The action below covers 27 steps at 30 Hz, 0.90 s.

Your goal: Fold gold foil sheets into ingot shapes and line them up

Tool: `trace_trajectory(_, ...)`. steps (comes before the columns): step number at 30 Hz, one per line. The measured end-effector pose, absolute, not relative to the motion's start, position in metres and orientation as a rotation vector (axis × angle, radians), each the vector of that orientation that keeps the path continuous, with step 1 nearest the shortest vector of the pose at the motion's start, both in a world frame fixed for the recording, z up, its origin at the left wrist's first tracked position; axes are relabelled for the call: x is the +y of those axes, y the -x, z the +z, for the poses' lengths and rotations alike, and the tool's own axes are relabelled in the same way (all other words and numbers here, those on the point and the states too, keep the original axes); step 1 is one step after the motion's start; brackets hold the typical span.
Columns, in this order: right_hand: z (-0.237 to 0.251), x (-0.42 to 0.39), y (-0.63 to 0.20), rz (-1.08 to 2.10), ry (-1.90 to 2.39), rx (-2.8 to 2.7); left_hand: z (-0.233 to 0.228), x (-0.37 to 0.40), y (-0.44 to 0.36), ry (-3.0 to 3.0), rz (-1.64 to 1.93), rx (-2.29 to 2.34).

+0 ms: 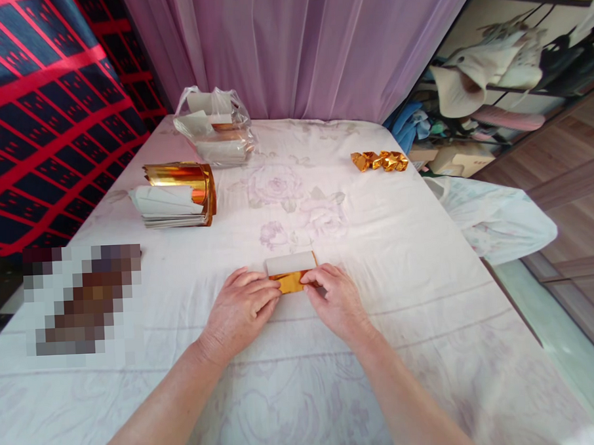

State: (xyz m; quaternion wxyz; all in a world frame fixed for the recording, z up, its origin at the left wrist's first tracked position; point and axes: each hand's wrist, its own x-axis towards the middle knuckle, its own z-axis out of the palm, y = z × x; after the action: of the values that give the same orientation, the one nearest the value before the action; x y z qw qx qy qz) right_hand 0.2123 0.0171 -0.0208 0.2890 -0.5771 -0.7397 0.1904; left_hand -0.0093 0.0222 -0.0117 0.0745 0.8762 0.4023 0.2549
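A small sheet of gold foil paper (291, 272) lies on the table in front of me, partly folded so its white back shows on the far half. My left hand (242, 310) pinches its left edge with fingers closed on the paper. My right hand (336, 299) pinches its right edge the same way. Both hands rest on the floral tablecloth (396, 244).
A stack of gold foil sheets (178, 196) with curled tops sits at the left. A plastic bag of more sheets (217, 129) stands behind it. Several folded gold pieces (379, 160) lie at the far right. A blurred patch (84, 299) covers something near the left edge.
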Motion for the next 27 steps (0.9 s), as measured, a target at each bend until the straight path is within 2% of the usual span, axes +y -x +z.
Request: trace_trajectory(27, -0.019, 0.014, -0.199, 0.312, 1.7, -2.012, -0.013, 0.023, 0.008, -2.604, 0.821, 1.154)
